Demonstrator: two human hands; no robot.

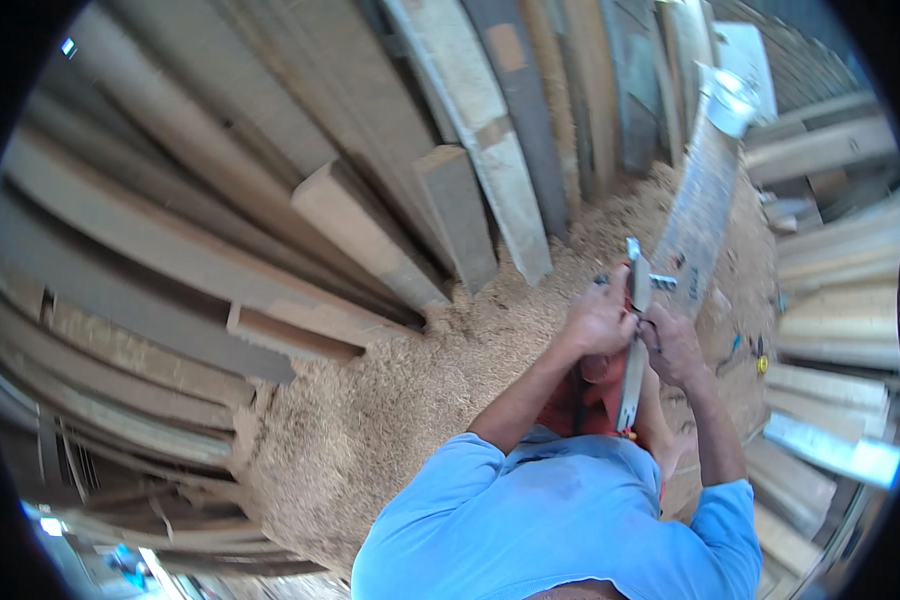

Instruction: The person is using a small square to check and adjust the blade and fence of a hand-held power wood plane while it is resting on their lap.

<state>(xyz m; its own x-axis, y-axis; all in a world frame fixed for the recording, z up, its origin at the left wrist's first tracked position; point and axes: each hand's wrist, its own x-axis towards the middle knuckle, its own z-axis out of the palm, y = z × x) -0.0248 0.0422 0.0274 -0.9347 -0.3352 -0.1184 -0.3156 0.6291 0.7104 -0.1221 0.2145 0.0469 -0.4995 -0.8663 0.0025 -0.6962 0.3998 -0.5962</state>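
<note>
Lying between hands (600,318) (674,346): metal bar (632,386), apparently

Slim silver-and-red tool (632,385), pointing forward, between left grip (602,322) and right grip (674,347)

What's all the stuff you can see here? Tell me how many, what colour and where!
metal tool: 1, grey, by both hands
red item: 1, red, below the hands, kind unclear
large beam: 1, greyish, beyond the hands, upper right
pale object: 1, whitish, at the beam's far end, kind unclear
leaning boards: many, brown, grey and whitish, left and top
stacked boards: many, mostly pale, right side
wood shavings: uncountable, tan, over the ground
small item: 1, yellow and dark, on the ground at right
shirt: 1, light blue, bottom
left hand: 1, bare, at the tool
right hand: 1, bare, at the tool
</note>
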